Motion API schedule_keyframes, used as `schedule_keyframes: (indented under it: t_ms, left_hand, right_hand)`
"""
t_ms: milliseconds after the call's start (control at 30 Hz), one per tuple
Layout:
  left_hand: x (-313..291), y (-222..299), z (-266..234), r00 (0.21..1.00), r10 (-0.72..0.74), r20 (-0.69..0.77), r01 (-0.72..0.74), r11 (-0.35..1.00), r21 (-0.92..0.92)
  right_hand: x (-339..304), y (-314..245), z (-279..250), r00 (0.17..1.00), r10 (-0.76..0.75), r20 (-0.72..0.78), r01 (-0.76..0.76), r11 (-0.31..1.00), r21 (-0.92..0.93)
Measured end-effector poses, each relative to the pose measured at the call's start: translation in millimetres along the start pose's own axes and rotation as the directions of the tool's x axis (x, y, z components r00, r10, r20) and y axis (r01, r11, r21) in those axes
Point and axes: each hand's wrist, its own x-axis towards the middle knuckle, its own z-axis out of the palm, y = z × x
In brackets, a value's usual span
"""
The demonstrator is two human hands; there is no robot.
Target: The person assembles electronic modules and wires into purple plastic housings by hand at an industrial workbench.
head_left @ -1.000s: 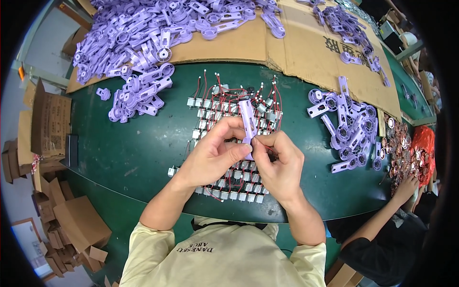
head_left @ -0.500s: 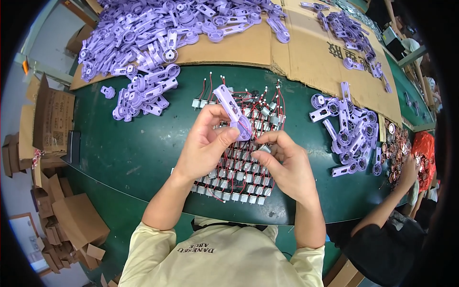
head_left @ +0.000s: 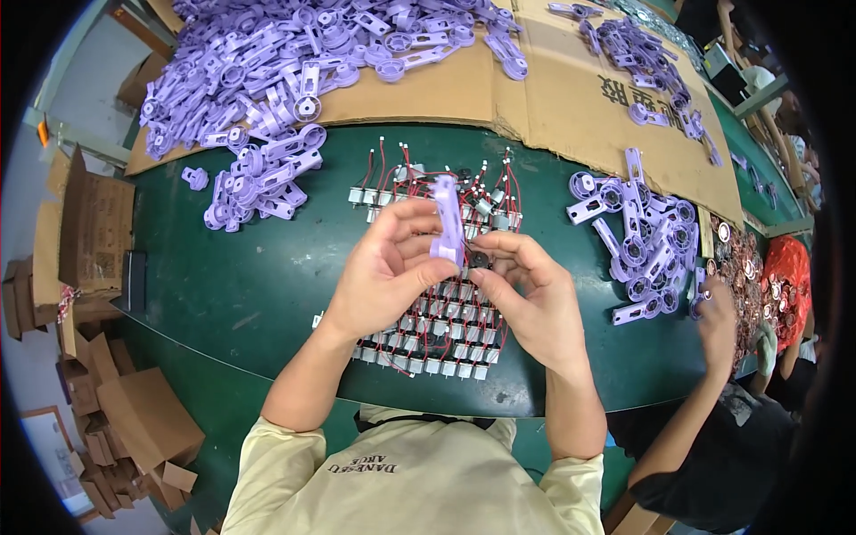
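My left hand [head_left: 388, 267] grips a purple plastic housing [head_left: 448, 218] with a long handle, raised above the table and turned nearly edge-on. Close by its lower end, my right hand [head_left: 535, 303] pinches a small motor [head_left: 480, 260] between thumb and fingers, its dark round end showing. Whether the motor touches the housing is hard to tell. Under both hands lie rows of small silver motors [head_left: 446, 334] with thin red and dark wires and white plugs. Part of these rows is hidden by my hands.
A large heap of purple housings [head_left: 259, 67] covers the cardboard [head_left: 428, 102] at the back left, with a smaller pile [head_left: 259, 183] before it. More housings [head_left: 642, 236] lie to the right. Beyond them, a co-worker's hand [head_left: 716, 325] hovers near copper-coloured parts [head_left: 738, 308] and a red bag [head_left: 786, 285].
The purple housing has turned from a slant to nearly upright and edge-on. The motor in my right hand has turned dark end up. The co-worker's hand has moved left.
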Motion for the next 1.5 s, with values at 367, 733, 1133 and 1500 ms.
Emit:
schedule_keyframes:
  t_ms: [367,733,1133,1500]
  left_hand:
    - [-5,-12,-1,0.998,-0.035,0.053,0.033,0.998,0.045]
    - [-4,-8,3,0.995,-0.077,0.069,0.076,0.997,0.016]
    - [-3,-5,-1,0.993,-0.063,0.097,0.074,0.991,-0.111]
    - [-3,-10,0,0.988,-0.080,0.134,0.097,0.987,-0.127]
  right_hand:
    - [-3,0,9,0.997,0.060,-0.051,-0.046,0.970,0.239]
    - [-3,-4,11,0.982,-0.123,-0.141,0.104,0.986,-0.134]
    - [-1,-3,15,0.980,-0.184,-0.077,0.169,0.971,-0.172]
    - [-3,9,21,0.986,-0.102,-0.133,0.112,0.991,0.072]
